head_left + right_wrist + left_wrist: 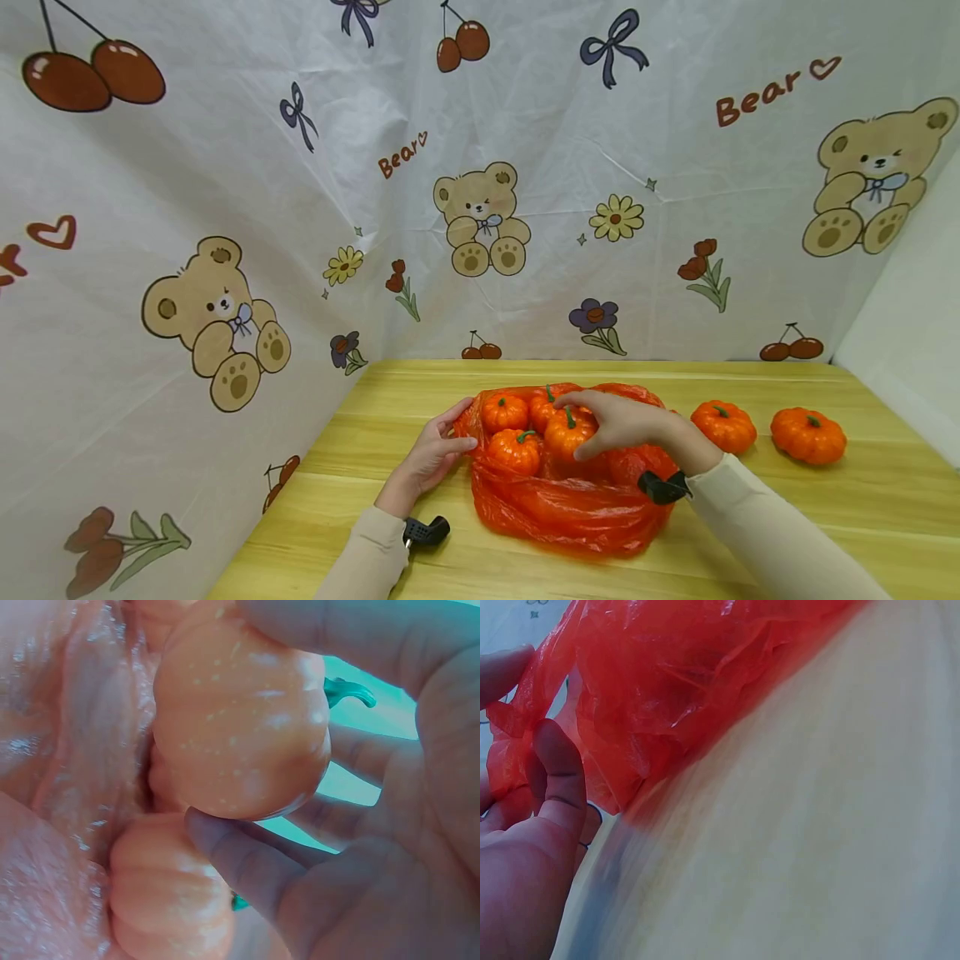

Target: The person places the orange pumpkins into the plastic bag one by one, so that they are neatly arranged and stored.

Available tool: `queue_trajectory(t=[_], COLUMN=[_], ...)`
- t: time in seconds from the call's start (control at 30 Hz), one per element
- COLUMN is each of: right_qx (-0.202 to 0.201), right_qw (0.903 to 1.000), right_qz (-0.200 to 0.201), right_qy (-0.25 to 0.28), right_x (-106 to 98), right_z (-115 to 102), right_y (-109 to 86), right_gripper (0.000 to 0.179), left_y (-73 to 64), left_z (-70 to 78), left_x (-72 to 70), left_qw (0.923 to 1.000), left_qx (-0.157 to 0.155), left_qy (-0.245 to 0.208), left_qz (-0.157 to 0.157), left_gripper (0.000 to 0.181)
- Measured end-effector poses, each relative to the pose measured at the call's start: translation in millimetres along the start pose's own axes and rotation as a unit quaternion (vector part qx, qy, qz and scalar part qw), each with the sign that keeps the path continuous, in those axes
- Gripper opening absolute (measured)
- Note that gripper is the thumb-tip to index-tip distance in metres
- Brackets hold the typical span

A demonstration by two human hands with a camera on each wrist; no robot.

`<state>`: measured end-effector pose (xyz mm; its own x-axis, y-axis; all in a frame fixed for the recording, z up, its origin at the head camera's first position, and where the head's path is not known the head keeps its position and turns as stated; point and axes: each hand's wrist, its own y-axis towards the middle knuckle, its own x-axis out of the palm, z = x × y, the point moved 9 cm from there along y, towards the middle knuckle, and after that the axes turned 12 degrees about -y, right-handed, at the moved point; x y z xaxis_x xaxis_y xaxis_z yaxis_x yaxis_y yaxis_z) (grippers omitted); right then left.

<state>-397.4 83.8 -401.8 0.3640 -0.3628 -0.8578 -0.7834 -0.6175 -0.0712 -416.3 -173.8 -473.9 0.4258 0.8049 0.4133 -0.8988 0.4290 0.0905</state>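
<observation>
A red plastic bag point(570, 521) lies on the table with its mouth spread wide. My left hand point(435, 454) holds the bag's left edge; in the left wrist view the thin film point(667, 690) runs between thumb and fingers. Over the bag's mouth, my right hand point(626, 421) grips a small orange pumpkin point(567, 439) with a green stem, thumb and fingers on opposite sides of it. Inside the bag, to the left of the gripped one, sit other pumpkins point(516, 452). One of these pumpkins point(169, 889) also shows close beside my fingertips in the right wrist view.
Two more orange pumpkins, a nearer-to-bag one point(723, 427) and a far-right one point(808, 435), rest on the wooden table point(420, 379) right of the bag. A white sheet point(525, 108) printed with bears hangs behind and along the left.
</observation>
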Motion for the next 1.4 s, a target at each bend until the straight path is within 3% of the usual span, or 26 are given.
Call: queue_trajectory(t=[0.93, 1.4], right_qx=[-0.012, -0.013], right_qw=[0.9985, 0.9969], right_qz=[0.015, 0.02], right_qy=[-0.051, -0.075], right_x=[33.1, 30.5], right_z=[-3.8, -5.9], right_y=[2.6, 0.3], right_gripper=[0.073, 0.075], left_y=[-0.9, -0.5], left_z=[-2.1, 0.0], left_x=[-1.0, 0.1], left_qw=[0.9999, 0.9999], left_qx=[0.001, 0.002], left_qy=[0.012, 0.01], left_qz=[0.001, 0.0], left_gripper=[0.087, 0.087])
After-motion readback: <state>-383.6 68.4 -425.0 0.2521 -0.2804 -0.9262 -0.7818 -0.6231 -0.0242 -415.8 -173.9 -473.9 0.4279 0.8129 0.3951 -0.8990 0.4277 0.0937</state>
